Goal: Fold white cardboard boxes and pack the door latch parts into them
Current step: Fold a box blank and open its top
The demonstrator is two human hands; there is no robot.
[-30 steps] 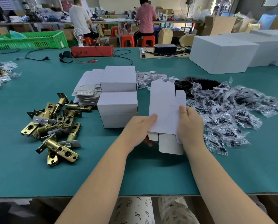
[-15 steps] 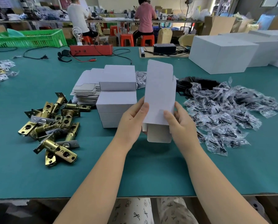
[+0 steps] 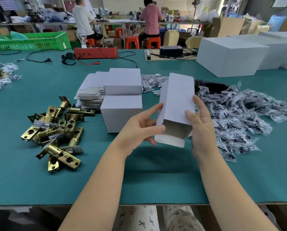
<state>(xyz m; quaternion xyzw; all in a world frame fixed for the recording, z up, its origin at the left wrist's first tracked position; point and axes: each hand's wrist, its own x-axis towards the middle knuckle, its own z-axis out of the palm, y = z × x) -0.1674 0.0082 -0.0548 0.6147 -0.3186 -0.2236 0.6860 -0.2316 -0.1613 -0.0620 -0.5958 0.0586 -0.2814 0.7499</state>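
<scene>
Both hands hold one white cardboard box up off the teal table, its near end open with a flap hanging down. The left hand pinches the box's left wall, thumb at the open mouth, fingers curled along the side. The right hand clasps the right wall, thumb pressed on the top panel. Brass door latch parts lie well left of the left hand; stacked folded boxes sit just beyond it.

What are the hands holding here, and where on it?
Both hands hold one partly opened white cardboard box above the table. The left hand grips its lower left edge; the right hand grips its lower right side, thumb on the front panel.
</scene>
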